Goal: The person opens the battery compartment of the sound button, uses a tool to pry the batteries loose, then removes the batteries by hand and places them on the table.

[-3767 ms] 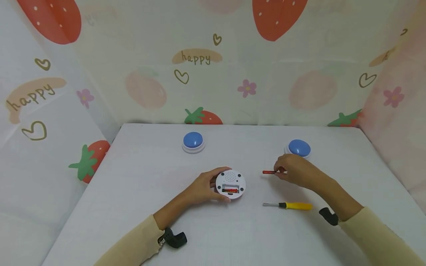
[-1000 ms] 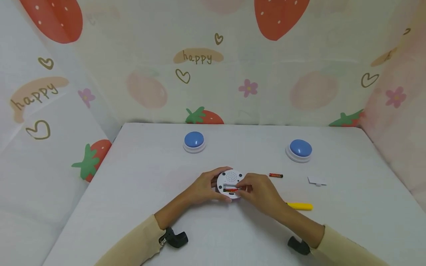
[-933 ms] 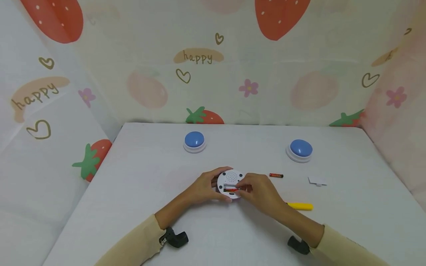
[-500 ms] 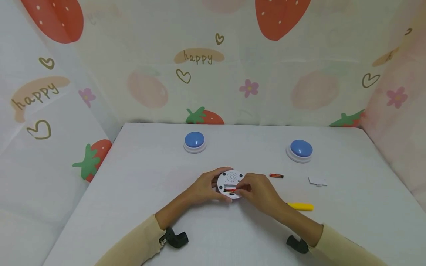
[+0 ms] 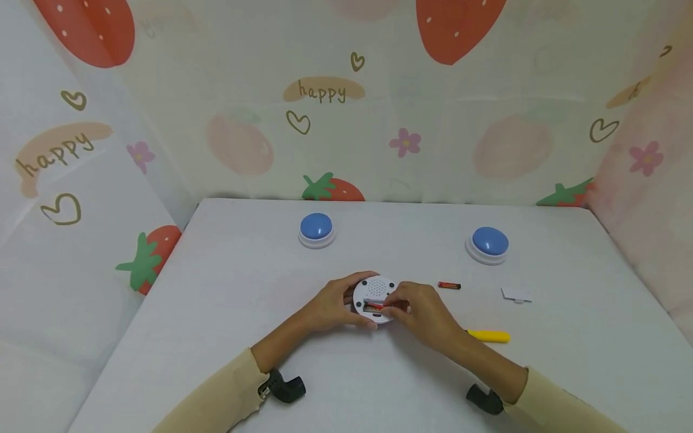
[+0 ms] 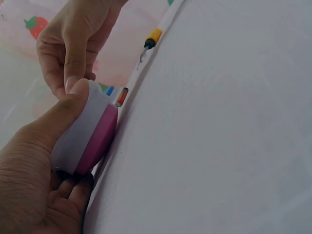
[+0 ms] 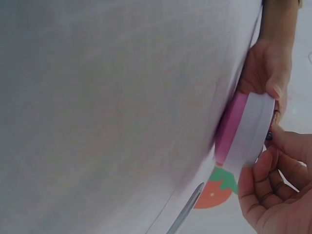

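Staged tabletop booth: white-covered table (image 5: 357,373) enclosed on three sides by strawberry-print sheeting (image 5: 373,108) lettered "happy"

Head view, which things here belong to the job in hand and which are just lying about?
In the job:
device, in the left hand
fitted battery, pinched by the right hand
loose battery, likely
white cover, likely
screwdriver, likely

Just lying about, it seems:
left blue button
right blue button
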Tool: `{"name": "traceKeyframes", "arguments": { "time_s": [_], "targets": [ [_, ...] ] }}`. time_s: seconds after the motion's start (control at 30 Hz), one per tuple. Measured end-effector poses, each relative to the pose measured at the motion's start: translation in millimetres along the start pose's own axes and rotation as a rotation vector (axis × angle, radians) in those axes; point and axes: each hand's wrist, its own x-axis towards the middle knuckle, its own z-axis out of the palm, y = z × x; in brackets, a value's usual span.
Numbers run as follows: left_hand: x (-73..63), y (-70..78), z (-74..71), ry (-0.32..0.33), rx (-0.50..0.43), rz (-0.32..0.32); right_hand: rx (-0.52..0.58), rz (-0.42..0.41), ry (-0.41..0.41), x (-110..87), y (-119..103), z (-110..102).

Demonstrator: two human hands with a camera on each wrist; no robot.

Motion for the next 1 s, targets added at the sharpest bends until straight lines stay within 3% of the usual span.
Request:
{"name": "traceKeyframes", "arguments": {
  "time_s": [0.47,1.0],
  "targets": [
    [0.2,-1.4,-0.3,-0.005,-0.023,0.010,-0.032,-0.036,-0.014,3.6,-5,0],
    [2.0,0.2,1.0,0.003,-0.019,-0.004,-0.087,0.009,0.031,-10.3,14,-34]
  ]
}}
